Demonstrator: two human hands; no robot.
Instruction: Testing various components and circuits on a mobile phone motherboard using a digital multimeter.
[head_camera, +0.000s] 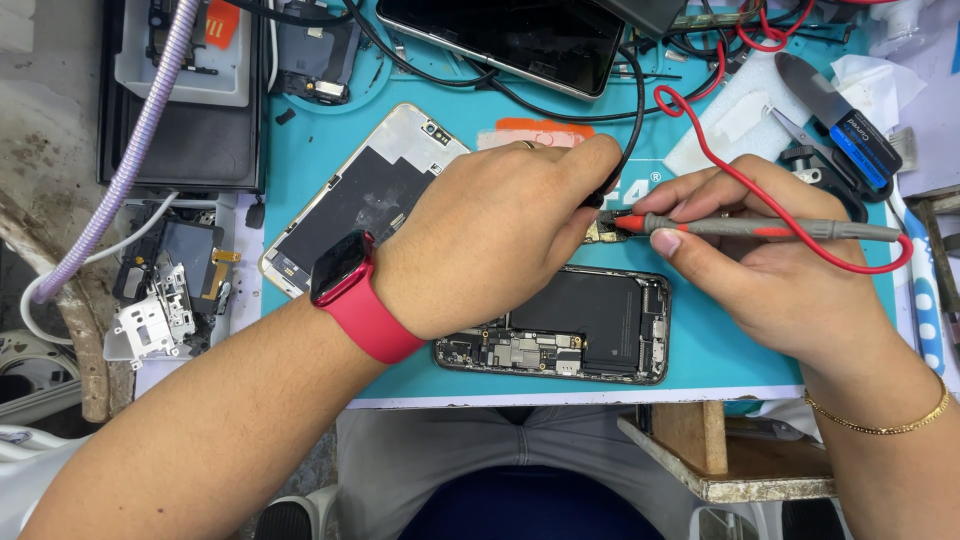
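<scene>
I am pinching the red probe (770, 229) in my right hand (770, 270) and the black probe (600, 192), mostly hidden, in my left hand (490, 235), testing the small board (604, 234) by the open phone (565, 325) near the mat's (700, 370) front edge, so next I am needing steady tips.

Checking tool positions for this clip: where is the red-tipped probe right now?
In the head view, right of centre: the right hand holds the probe level, tip on a small board above the opened phone.
</scene>
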